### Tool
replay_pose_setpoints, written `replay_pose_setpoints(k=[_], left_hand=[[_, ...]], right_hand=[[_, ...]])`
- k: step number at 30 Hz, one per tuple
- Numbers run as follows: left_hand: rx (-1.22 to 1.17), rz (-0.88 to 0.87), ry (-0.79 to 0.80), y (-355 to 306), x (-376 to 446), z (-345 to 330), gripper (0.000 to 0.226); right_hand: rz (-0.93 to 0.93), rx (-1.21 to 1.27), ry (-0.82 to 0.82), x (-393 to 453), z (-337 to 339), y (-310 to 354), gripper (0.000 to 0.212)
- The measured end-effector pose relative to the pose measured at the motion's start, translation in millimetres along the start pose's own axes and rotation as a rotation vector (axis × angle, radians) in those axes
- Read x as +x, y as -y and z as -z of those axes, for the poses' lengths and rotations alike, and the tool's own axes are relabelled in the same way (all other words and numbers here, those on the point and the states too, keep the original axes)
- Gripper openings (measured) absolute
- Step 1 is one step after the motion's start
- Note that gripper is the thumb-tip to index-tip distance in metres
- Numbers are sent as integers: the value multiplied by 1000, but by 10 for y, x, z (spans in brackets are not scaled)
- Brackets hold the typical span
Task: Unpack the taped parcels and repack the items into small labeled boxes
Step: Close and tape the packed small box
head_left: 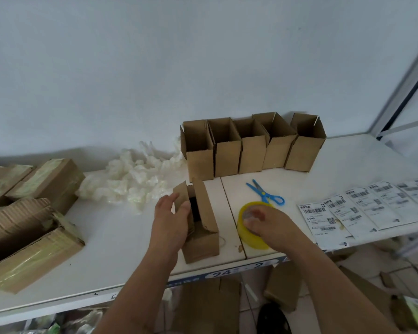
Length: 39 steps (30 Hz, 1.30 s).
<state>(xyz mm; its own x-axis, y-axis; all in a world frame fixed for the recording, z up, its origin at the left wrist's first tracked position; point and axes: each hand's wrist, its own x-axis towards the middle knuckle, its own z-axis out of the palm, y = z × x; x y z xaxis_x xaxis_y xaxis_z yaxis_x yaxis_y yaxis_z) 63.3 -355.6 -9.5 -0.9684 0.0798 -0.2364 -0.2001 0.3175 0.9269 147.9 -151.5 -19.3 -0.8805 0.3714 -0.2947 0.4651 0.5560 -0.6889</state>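
A small brown cardboard box (203,242) stands near the table's front edge with its top flaps up and something dark inside. My left hand (170,219) presses against its left flap and side, fingers spread. My right hand (266,225) grips a roll of yellowish clear tape (250,237) lying just right of the box. A row of several open small boxes (251,153) stands against the wall. Taped parcels (46,182) lie at the left, and one opened parcel (29,244) sits in front of them.
Blue scissors (264,192) lie behind the tape. Printed shipping labels (362,208) are spread at the right on the white table (121,249). Crumpled white wrapping film (130,182) is piled by the wall. Cardboard scraps litter the floor (282,288) below the table edge.
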Motion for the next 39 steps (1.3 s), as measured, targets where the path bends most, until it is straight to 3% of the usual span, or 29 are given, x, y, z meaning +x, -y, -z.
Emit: replay_pose_setpoints(k=[5, 10, 13, 15, 18, 22, 26, 29, 31, 34, 39], left_hand=[[46, -61, -38, -91, -96, 34, 40], [95, -123, -63, -125, -124, 65, 36], [105, -156, -56, -144, -125, 75, 31], [118, -172, -30, -164, -123, 72, 28], [139, -173, -3, -177, -135, 66, 20], [150, -179, -68, -194, -150, 75, 27], [121, -292, -134, -282, -159, 98, 16], [4, -398, -91, -394, -224, 99, 13], [-25, -480, -40, -468, -256, 95, 12], [86, -633, 60, -525, -264, 64, 34], [288, -792, 66, -503, -247, -20, 43]], right_hand=[[-3, -628, 107, 17, -32, -195, 43], [71, -789, 51, 60, -80, -209, 38], [87, -630, 47, 20, 103, -94, 28], [134, -371, 75, -50, 251, -5, 10], [197, 19, 112, -179, 406, 109, 6], [204, 360, 108, -251, 457, 222, 17], [278, 541, 119, -254, 452, 317, 42], [323, 604, 163, -237, 413, 391, 59], [340, 587, 176, -222, 397, 449, 49], [322, 526, 164, -203, 365, 536, 35], [320, 435, 155, -215, 306, 678, 42]])
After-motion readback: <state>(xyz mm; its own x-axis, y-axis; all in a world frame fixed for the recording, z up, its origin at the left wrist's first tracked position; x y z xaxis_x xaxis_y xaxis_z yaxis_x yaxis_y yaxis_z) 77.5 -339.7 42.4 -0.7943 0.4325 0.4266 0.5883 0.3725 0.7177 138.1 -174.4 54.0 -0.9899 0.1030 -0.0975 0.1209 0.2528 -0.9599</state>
